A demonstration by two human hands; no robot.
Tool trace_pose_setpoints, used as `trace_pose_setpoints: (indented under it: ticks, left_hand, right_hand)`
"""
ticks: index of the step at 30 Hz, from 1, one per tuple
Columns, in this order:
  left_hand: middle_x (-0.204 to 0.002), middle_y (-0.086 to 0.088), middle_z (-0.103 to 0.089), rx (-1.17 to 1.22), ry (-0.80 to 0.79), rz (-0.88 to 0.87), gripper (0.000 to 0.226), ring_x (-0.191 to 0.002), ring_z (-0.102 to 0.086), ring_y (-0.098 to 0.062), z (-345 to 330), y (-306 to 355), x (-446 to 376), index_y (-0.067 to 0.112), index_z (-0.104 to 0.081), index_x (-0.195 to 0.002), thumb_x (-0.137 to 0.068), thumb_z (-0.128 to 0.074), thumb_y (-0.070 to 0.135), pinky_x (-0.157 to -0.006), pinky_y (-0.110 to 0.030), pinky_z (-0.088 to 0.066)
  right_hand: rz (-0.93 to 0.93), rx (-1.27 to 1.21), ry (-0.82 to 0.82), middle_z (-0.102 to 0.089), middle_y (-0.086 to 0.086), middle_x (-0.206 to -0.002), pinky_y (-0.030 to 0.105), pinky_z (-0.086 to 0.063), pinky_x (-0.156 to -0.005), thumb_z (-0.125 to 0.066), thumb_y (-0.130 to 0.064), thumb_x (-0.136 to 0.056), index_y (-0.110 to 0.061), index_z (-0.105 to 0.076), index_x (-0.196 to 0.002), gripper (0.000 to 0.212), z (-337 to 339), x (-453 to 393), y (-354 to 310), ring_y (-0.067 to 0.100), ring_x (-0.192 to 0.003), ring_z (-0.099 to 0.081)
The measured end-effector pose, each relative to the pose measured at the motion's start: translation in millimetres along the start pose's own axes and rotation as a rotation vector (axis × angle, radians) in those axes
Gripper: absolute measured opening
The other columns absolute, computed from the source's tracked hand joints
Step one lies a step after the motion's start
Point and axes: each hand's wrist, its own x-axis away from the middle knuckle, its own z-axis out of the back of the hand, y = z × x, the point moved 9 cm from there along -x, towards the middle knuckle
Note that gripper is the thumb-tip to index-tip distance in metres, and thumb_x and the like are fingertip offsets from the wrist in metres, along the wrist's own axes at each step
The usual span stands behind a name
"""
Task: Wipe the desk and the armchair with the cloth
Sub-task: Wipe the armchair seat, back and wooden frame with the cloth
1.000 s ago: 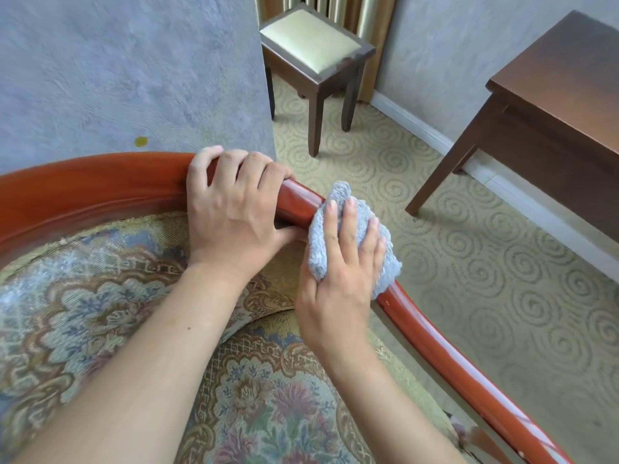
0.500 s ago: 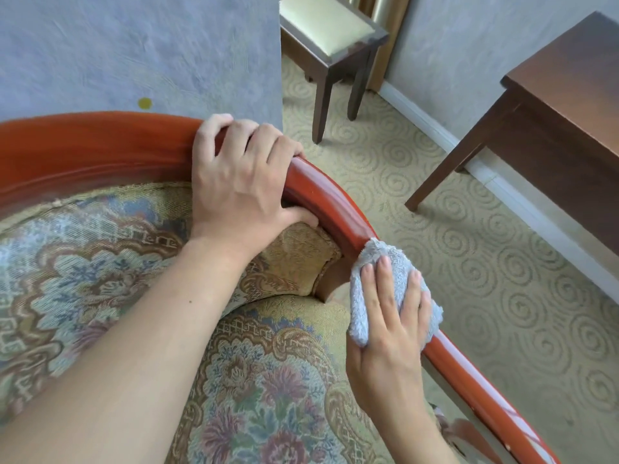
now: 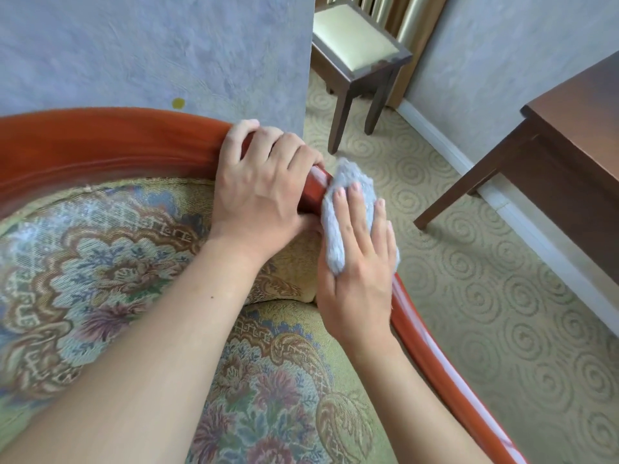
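Note:
The armchair [image 3: 100, 152] has a glossy red-brown wooden rail curving around floral upholstery. My left hand [image 3: 264, 192] is wrapped over the top of the rail at its bend. Right beside it, my right hand [image 3: 358, 262] presses a bunched grey-blue cloth [image 3: 338, 226] against the rail's upper right stretch; the fingers lie flat over the cloth. The dark wooden desk [image 3: 576, 118] stands at the right edge, partly cut off by the frame.
A dark stool with a pale yellow cushion [image 3: 355, 38] stands by the curtains at the top. A grey textured wall [image 3: 150, 45] rises right behind the chair back. Swirl-patterned carpet [image 3: 485, 313] lies between armchair and desk.
My right hand slid the cloth down the rail toward me, then back up to the bend beside my left hand. The left hand kept its grip on the rail.

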Motion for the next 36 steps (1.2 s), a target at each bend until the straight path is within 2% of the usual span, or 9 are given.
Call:
trace_pose_setpoints:
  ticks: [3, 7, 10, 13, 16, 20, 26, 31, 36]
  left_hand:
    - [-0.11, 0.001, -0.065, -0.018, -0.135, -0.023, 0.073, -0.111, -0.057, -0.027, -9, 0, 1, 0.022, -0.065, -0.113, -0.064, -0.073, 0.076, -0.113, -0.043, -0.024]
    - [-0.108, 0.0, -0.065, -0.012, -0.12, -0.02, 0.079, -0.111, -0.058, -0.027, -6, -1, -1, 0.022, -0.065, -0.112, -0.059, -0.074, 0.079, -0.114, -0.044, -0.026]
    - [-0.105, 0.0, -0.066, -0.003, -0.056, -0.025, 0.06, -0.108, -0.059, -0.027, -3, 1, 0, 0.022, -0.067, -0.111, -0.07, -0.073, 0.065, -0.112, -0.043, -0.029]
    - [-0.096, 0.0, -0.068, -0.04, 0.071, 0.003, 0.021, -0.1, -0.063, -0.027, 8, 2, 1, 0.02, -0.069, -0.103, -0.1, -0.054, 0.034, -0.109, -0.042, -0.037]
    - [-0.092, 0.0, -0.067, -0.096, 0.089, 0.014, 0.028, -0.097, -0.065, -0.026, 10, 3, 0, 0.017, -0.068, -0.102, -0.106, -0.041, 0.02, -0.108, -0.04, -0.038]
    - [-0.103, -0.001, -0.068, -0.01, 0.037, -0.005, 0.023, -0.105, -0.062, -0.028, 7, 5, 3, 0.017, -0.069, -0.113, -0.1, -0.051, 0.022, -0.112, -0.042, -0.033]
    - [-0.151, -0.006, -0.052, 0.013, -0.176, -0.023, 0.099, -0.14, -0.047, -0.026, 9, -3, 9, 0.008, -0.048, -0.149, -0.071, -0.082, 0.058, -0.124, -0.043, -0.023]
    - [-0.161, -0.008, -0.038, -0.006, -0.015, 0.206, 0.092, -0.15, -0.032, -0.026, 69, -78, 57, 0.008, -0.042, -0.153, -0.083, -0.072, 0.06, -0.125, -0.038, -0.016]
    - [-0.162, -0.009, -0.034, -0.18, 0.009, 0.563, 0.098, -0.149, -0.028, -0.028, 118, -172, 143, 0.009, -0.041, -0.151, -0.082, -0.063, 0.075, -0.125, -0.033, -0.005]
  right_hand:
    - [-0.008, 0.125, -0.045, -0.024, 0.002, -0.165, 0.056, -0.023, -0.118, -0.041, -0.027, -0.085, -0.015, -0.033, -0.155, 0.072, 3, 45, 30, 0.038, -0.153, -0.015]
    - [-0.176, 0.022, -0.016, -0.022, -0.005, -0.164, 0.054, -0.013, -0.122, -0.035, -0.028, -0.085, -0.018, -0.032, -0.155, 0.071, 0, 48, 33, 0.03, -0.154, -0.009]
    - [-0.285, -0.126, 0.043, -0.028, -0.009, -0.161, 0.054, -0.013, -0.122, -0.027, -0.034, -0.091, -0.019, -0.038, -0.153, 0.065, -1, 10, 12, 0.028, -0.154, -0.014]
    - [-0.211, -0.212, 0.041, -0.035, -0.007, -0.16, 0.051, -0.014, -0.122, -0.025, -0.037, -0.091, -0.021, -0.042, -0.151, 0.065, -3, -35, -18, 0.031, -0.153, -0.019]
    - [-0.116, -0.219, 0.008, -0.034, -0.005, -0.161, 0.051, -0.018, -0.121, -0.026, -0.036, -0.089, -0.019, -0.041, -0.152, 0.067, -4, -53, -29, 0.031, -0.153, -0.02]
    - [0.105, -0.09, -0.039, -0.033, 0.004, -0.162, 0.053, -0.023, -0.12, -0.037, -0.028, -0.09, -0.013, -0.04, -0.152, 0.064, 2, -24, -17, 0.034, -0.153, -0.018]
    - [0.184, 0.002, -0.128, -0.039, 0.011, -0.157, 0.052, -0.022, -0.122, -0.032, -0.022, -0.091, -0.004, -0.042, -0.148, 0.061, 5, 10, 12, 0.04, -0.148, -0.029]
    - [0.128, -0.115, -0.019, -0.046, 0.017, -0.15, 0.055, -0.026, -0.12, -0.03, -0.02, -0.097, 0.004, -0.049, -0.141, 0.055, 14, 2, -1, 0.036, -0.144, -0.037]
    - [0.002, -0.157, 0.016, -0.039, 0.011, -0.157, 0.053, -0.021, -0.12, -0.022, -0.037, -0.096, -0.003, -0.043, -0.149, 0.066, 6, -30, -31, 0.042, -0.147, -0.03]
